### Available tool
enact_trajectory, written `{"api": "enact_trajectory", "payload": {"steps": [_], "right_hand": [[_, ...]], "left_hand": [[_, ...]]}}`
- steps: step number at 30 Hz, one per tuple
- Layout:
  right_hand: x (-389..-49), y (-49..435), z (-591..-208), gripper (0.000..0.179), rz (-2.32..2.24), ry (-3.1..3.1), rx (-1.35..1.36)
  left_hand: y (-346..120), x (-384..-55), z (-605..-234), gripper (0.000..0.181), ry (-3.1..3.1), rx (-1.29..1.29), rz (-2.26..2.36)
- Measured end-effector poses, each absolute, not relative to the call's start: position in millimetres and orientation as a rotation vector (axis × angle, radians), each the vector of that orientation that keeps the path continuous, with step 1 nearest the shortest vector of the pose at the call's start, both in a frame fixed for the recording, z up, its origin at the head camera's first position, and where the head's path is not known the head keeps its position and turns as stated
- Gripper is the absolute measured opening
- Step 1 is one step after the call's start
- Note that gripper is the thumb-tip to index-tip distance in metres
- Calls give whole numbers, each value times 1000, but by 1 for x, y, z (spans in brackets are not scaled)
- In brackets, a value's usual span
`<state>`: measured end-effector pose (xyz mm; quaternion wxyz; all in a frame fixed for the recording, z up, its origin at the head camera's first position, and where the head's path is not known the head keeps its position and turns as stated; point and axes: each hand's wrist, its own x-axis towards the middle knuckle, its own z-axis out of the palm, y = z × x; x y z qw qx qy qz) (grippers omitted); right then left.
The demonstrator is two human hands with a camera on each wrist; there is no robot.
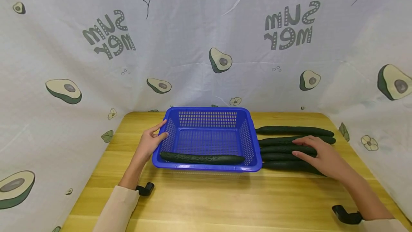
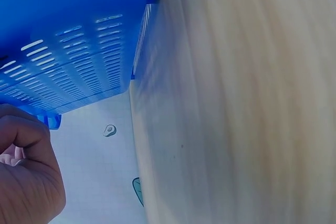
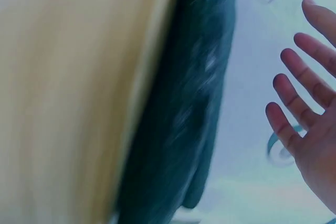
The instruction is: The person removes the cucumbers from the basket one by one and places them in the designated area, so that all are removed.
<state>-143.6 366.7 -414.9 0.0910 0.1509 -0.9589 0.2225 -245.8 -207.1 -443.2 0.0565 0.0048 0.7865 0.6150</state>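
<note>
A blue plastic basket [image 1: 206, 168] stands on the table with one cucumber [image 1: 202, 158] lying along its near inner side. My left hand [image 1: 150, 142] holds the basket's left rim, thumb over the edge; the left wrist view has the curled hand [image 2: 29, 166] beside the slotted wall [image 2: 89, 56]. To the basket's right, several dark green cucumbers [image 1: 294, 130] lie roughly parallel. Over these hovers my right hand [image 1: 325, 155], fingers spread and nothing held. The right wrist view shows its fingers apart from the nearest cucumber [image 3: 178, 108].
The wooden table [image 1: 225, 203] carries everything. Behind and at both sides hangs a white cloth [image 1: 190, 78] printed with avocados, close to the table's back edge. A black wrist mount [image 1: 347, 216] sits on the right wrist, another [image 1: 146, 189] on the left.
</note>
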Motion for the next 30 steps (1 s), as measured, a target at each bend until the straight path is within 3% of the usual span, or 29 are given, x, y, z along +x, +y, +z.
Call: {"api": "enact_trajectory", "payload": {"steps": [14,30], "right_hand": [[-178,288,-391,48,788,-2763,606],[-197,208,-392,56,938,-2853,804]], "left_hand": [[-207,-248,-444,59,2355,7,1907],[-207,-247,-441,61,2338,20,1898]]}}
